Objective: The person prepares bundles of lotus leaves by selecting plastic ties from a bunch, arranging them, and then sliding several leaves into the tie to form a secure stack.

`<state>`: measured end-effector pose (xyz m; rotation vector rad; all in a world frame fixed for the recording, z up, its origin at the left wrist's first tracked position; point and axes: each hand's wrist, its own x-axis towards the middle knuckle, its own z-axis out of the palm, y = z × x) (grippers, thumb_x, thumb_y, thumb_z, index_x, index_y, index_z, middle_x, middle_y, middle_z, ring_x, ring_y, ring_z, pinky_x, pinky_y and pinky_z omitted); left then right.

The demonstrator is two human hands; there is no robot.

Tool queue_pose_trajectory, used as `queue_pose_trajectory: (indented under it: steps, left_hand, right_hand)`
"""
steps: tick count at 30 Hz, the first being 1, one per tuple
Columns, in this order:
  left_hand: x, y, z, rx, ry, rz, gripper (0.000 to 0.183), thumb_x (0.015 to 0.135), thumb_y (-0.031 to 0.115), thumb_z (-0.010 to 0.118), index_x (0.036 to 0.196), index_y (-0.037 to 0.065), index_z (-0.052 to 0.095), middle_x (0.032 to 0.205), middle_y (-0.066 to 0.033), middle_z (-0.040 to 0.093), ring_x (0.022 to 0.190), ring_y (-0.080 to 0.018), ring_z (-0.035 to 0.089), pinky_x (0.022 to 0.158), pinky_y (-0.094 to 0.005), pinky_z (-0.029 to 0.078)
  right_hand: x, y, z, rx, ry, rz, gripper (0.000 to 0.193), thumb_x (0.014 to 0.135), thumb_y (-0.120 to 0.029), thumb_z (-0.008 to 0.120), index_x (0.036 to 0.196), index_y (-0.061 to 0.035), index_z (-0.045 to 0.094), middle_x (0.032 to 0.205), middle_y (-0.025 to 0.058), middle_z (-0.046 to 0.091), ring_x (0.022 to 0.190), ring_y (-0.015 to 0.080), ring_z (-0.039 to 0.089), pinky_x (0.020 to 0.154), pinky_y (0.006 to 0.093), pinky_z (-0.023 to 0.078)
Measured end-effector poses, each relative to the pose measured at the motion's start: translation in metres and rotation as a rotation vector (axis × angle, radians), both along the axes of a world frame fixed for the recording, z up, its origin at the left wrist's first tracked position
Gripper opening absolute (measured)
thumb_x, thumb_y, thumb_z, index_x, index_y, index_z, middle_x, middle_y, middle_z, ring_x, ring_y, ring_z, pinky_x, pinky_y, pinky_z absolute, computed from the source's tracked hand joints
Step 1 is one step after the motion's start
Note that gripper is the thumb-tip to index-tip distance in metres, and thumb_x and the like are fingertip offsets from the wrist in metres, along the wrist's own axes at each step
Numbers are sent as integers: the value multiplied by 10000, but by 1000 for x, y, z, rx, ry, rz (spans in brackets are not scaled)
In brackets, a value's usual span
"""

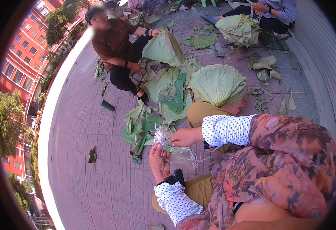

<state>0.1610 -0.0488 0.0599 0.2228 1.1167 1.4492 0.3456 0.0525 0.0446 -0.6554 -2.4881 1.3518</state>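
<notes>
My left hand [159, 161] is closed around the lower part of a small bundle of white plastic string [159, 135], whose looped top sticks up above the fingers. Close beside it, my right hand [185, 137] pinches the string, its fingers pressed together. Loose strands and a thin clear strip [185, 159] trail below both hands toward my lap. Behind the string, green leaves [137, 132] lie on the paving. Past my right knee is a fanned stack of large pale-green dried leaves [217, 84].
Across from me a seated person [114, 46] holds a folded leaf stack [163, 48]. Another person [277, 11] sits at the upper right by more stacked leaves [238, 28]. A dark cylinder [107, 105] lies on the paving [99, 172]. A ribbed shutter [325, 46] runs along the right.
</notes>
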Motion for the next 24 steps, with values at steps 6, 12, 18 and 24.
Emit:
queue_pose_trajectory:
  steps: [6,12,18,24]
  left_hand:
    - [-34,19,-27,74,89,35,274,930,16,656,1203,5,625,853,-16,616,593,-95,472,558,-269,415]
    - [-36,19,-41,139,121,37,306,889,-57,648,1187,10,620,982,-33,626,636,-71,488,534,-214,412]
    - [-29,19,-42,142,128,-47,331,885,-57,647,1195,26,566,986,-41,637,707,-75,536,547,-207,420]
    - [-21,22,-43,89,206,-56,315,882,-28,670,1172,24,560,988,-46,651,812,-108,614,651,-235,483]
  right_hand:
    - [-9,5,-4,100,-91,-54,335,944,-137,570,1260,-31,594,1128,194,650,1041,358,640,894,428,509]
    - [-13,-2,-2,153,220,-35,296,922,-85,565,1210,-40,618,1134,187,651,1065,373,623,926,438,493]
    - [-32,2,7,219,242,31,284,926,-56,551,1197,-40,632,1092,182,658,1038,354,636,899,428,502]
    - [-37,16,-11,159,171,-63,253,934,-60,567,1170,-17,647,1075,183,656,998,344,649,873,410,512]
